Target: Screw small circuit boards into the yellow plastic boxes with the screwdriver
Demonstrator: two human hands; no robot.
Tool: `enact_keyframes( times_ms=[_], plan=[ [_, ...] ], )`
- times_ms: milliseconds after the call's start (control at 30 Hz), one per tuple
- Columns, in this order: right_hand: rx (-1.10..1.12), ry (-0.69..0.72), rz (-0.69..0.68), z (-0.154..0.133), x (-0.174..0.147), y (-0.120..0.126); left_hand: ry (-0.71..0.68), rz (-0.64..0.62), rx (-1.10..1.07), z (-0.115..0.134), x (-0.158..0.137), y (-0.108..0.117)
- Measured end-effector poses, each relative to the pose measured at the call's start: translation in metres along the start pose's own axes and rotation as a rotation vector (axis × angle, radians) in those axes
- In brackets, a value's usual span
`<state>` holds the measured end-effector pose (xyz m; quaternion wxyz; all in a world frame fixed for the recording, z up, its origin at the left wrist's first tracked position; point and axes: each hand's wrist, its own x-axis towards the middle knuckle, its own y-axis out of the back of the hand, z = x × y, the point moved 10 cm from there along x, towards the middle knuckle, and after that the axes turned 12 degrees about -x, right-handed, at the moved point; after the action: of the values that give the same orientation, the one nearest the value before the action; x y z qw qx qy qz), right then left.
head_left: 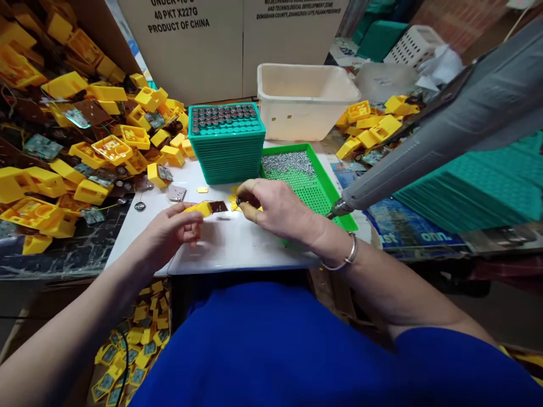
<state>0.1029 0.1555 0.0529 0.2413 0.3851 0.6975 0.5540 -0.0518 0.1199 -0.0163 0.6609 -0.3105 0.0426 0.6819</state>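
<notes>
My left hand (180,223) is closed on a yellow plastic housing (199,210), held just above the white board (203,254). A dark brown flat piece (219,207) sits beside the housing's right end; whether it is joined to it I cannot tell. My right hand (275,206) has thumb and forefinger pinched around a small dark part (240,201), too small to name. Beneath those fingers lie small yellow plastic pieces (233,203). One flat yellow piece (202,190) and a grey square part (176,194) rest on the board behind my left hand.
A green tray of screws (326,181) stands right of a stack of teal trays (227,150) with round parts on top. Yellow housings (89,147) are heaped at left. A grey power screwdriver (407,135) slants in from the right. Behind stands a white bin (305,116).
</notes>
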Motion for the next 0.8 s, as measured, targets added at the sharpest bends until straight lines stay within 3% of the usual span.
enact_keyframes(
  times_ms=[100, 267, 500, 600, 700, 800],
  plan=[
    [-0.078, 0.043, -0.082, -0.011, -0.001, -0.012, -0.021, -0.029, 0.183, -0.009, -0.003, -0.002],
    [-0.247, 0.113, -0.336, -0.027, -0.028, -0.058, 0.125, -0.176, 0.324, -0.041, -0.023, -0.014],
    [-0.341, 0.045, -0.332, -0.019, -0.035, -0.063, 0.159, -0.191, 0.301, -0.054, -0.03, -0.018],
    [-0.23, 0.025, -0.308, -0.015, -0.032, -0.057, 0.127, -0.173, 0.257, -0.055, -0.028, -0.018],
    [0.067, 0.019, -0.163, -0.01, -0.027, -0.038, 0.048, -0.176, 0.206, -0.053, -0.026, -0.022],
    [0.332, 0.151, -0.086, -0.016, -0.028, -0.024, -0.035, -0.219, 0.189, -0.048, -0.024, -0.033]
  ],
)
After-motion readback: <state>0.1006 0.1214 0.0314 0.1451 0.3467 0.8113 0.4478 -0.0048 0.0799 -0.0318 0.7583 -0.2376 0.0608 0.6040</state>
